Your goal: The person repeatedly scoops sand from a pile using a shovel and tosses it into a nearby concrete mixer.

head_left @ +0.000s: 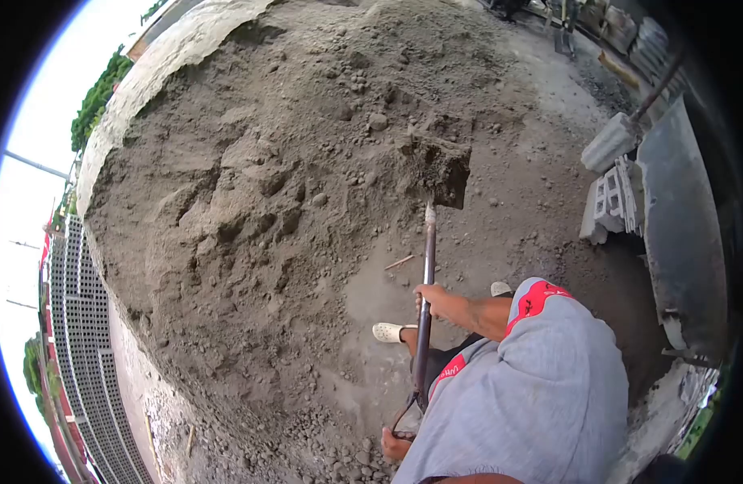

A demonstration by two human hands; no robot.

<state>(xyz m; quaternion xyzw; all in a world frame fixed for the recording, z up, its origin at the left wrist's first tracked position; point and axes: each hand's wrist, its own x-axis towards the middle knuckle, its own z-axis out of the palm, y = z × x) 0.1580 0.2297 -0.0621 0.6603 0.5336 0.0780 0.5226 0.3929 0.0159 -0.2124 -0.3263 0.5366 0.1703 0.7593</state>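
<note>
A long-handled shovel (424,323) stretches from near my body out to the pile of sandy gravel (250,194). Dark, damp-looking material covers much of its blade (454,192), which lies at the edge of the pile. My right hand (429,300) is wrapped round the middle of the shaft. Lower down, at the grip end by my grey shirt (516,395), my left hand (396,444) is closed on the handle; the shirt hides part of that end.
Grey hollow blocks (612,202) and a bent metal sheet (684,234) stand on the right. Stacked blocks (85,323) form a wall at far left. A small stick (399,262) lies near my light-coloured clog (387,332). Loose stones (347,460) cover the ground at the bottom.
</note>
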